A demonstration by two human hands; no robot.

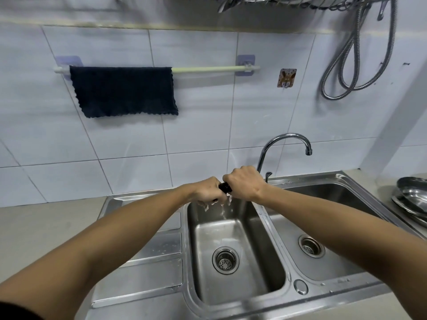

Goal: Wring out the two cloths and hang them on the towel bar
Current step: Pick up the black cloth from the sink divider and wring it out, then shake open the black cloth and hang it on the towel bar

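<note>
A dark navy cloth (123,92) hangs spread over the left part of the pale green towel bar (205,69) on the tiled wall. Over the left sink basin (242,227), my left hand (208,190) and my right hand (245,183) are both clenched on a second dark cloth (225,187), twisted into a tight roll. Only a short piece of it shows between the fists. Water drips from under my hands into the basin.
A chrome faucet (286,140) curves over the divider, its spout toward the right basin (323,227). Steel dishes (413,197) are stacked at the counter's right. A metal hose (353,54) loops on the wall at upper right. A ribbed drainboard (150,250) lies left of the basins.
</note>
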